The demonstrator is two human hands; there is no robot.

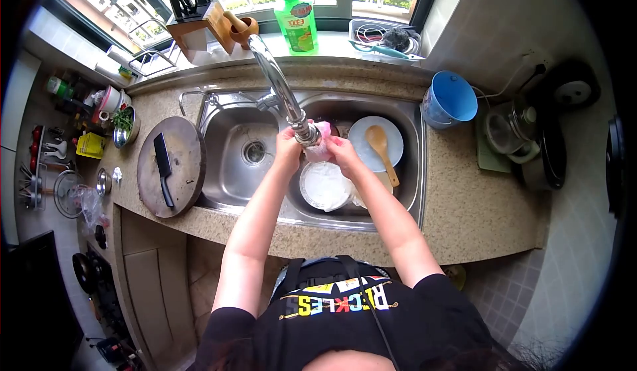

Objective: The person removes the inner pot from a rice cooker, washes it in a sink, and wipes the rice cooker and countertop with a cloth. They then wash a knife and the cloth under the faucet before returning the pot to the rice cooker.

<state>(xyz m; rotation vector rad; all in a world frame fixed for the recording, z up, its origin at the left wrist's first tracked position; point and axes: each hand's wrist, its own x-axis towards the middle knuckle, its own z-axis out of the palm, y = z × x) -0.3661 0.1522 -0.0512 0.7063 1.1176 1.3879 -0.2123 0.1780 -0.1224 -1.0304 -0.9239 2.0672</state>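
Lying just left of the sink (225,172): a round chopping board (184,147), carrying a black knife (163,165). Sitting further left of the sink, beyond the board: a steel bowl of greens (124,124). Standing behind the sink on the window ledge: a green soap bottle (296,16), a wooden mortar (243,30), a wire basket (388,36). Resting inside the sink's right basin: a white plate (361,135), bearing a wooden spoon (381,148), and a white bowl (325,185) sitting in front. Standing just right of the sink: a blue bucket (451,97). Sitting further right: a glass-lidded pot (511,129).
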